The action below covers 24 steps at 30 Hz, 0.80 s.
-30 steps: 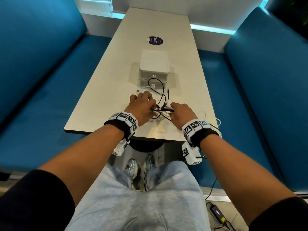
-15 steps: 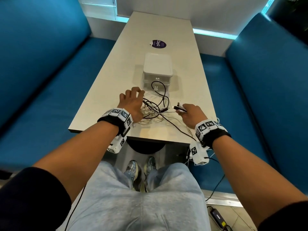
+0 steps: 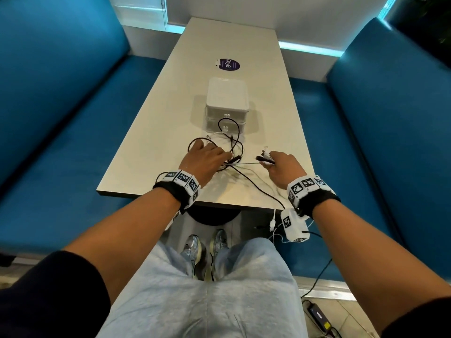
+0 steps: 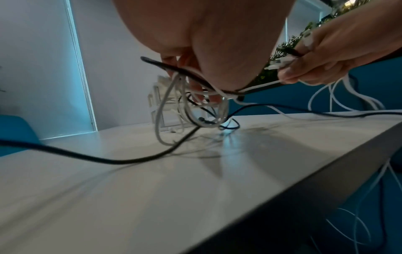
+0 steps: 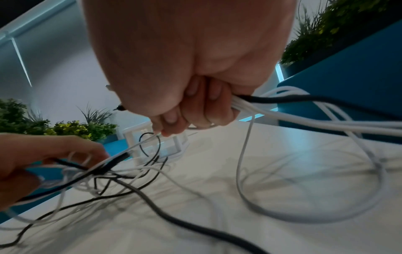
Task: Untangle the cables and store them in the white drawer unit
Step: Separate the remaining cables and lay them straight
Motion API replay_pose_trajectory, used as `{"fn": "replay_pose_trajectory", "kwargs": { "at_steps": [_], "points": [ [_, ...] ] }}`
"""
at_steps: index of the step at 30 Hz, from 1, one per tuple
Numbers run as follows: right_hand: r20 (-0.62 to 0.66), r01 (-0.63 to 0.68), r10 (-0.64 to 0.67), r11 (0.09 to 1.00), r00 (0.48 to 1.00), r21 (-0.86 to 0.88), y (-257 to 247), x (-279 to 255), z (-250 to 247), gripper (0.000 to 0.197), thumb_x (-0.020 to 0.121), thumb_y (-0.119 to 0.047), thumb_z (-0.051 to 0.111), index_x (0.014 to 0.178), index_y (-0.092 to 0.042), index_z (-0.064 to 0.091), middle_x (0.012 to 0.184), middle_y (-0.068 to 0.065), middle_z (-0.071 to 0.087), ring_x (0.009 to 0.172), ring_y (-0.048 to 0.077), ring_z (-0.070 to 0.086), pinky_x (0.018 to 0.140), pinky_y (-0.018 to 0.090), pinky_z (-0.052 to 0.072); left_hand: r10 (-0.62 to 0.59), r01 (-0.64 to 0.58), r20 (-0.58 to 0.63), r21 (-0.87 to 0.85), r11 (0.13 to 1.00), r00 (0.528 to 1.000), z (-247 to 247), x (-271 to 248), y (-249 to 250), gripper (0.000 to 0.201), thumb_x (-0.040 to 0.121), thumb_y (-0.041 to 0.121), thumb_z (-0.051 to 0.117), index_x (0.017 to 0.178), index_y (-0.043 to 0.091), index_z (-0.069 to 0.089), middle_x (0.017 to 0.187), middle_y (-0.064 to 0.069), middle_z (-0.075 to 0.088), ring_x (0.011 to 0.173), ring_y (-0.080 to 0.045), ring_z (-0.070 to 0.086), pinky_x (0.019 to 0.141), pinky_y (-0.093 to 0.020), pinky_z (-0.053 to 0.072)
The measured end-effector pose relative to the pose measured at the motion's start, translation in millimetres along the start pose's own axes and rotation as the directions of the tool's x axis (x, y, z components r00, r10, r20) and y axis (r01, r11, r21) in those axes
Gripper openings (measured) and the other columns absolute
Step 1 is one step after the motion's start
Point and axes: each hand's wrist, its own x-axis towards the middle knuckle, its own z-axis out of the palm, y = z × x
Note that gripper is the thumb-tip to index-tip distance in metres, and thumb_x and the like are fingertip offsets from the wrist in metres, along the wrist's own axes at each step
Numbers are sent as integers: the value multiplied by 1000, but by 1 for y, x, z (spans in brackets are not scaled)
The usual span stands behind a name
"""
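Note:
A tangle of black and white cables [image 3: 229,152] lies on the near half of the pale table [image 3: 268,118], just in front of the white drawer unit [image 3: 227,103]. My left hand [image 3: 205,158] holds the knot of the tangled cables [image 4: 195,106] with curled fingers, loops hanging below it. My right hand [image 3: 280,164] grips a bundle of black and white cable ends [image 5: 256,104] in a closed fist, plugs sticking out toward the left. One black cable [image 3: 258,189] runs off the table's near edge.
Blue benches [image 3: 73,132] flank the table on both sides. A purple round sticker [image 3: 228,64] sits behind the drawer unit. White cables [image 3: 274,223] dangle below the table edge near my right wrist. A black power adapter [image 3: 319,318] lies on the floor.
My hands have drawn apart: the right hand pulled cable ends to the right, the left hand shifted left with the knot. The cables between them are stretched out.

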Motion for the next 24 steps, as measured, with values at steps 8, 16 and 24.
{"fn": "replay_pose_trajectory", "kwargs": {
  "at_steps": [8, 16, 24],
  "points": [
    [19, -133, 133, 991, 991, -7, 35, -1, -13, 24, 98, -35, 53, 101, -12, 60, 99, 14, 64, 86, 33, 57, 68, 31, 39, -124, 122, 93, 21, 992, 988, 7, -22, -33, 80, 77, -4, 53, 147, 26, 26, 128, 2, 58, 121, -25, 50, 92, -43, 33],
    [5, -101, 102, 994, 995, -50, 15, -6, 7, 7, 93, -22, 49, 98, -17, 51, 94, 14, 62, 80, 34, 60, 72, 39, 53, -200, 203, 39, -111, 973, 979, -11, -3, -4, 54, 67, 43, 53, 118, 23, 59, 120, -5, 48, 111, -28, 40, 95, -44, 28],
    [-13, -46, 47, 999, 999, 3, 14, -10, -2, 12, 90, -23, 54, 98, -16, 56, 93, 13, 64, 84, 35, 60, 70, 36, 50, 77, -77, 34, -2, 997, 996, -8, 20, 55, 26, 87, 24, 53, 111, 18, 62, 103, -3, 68, 104, -27, 58, 96, -43, 33]
  ]
}}
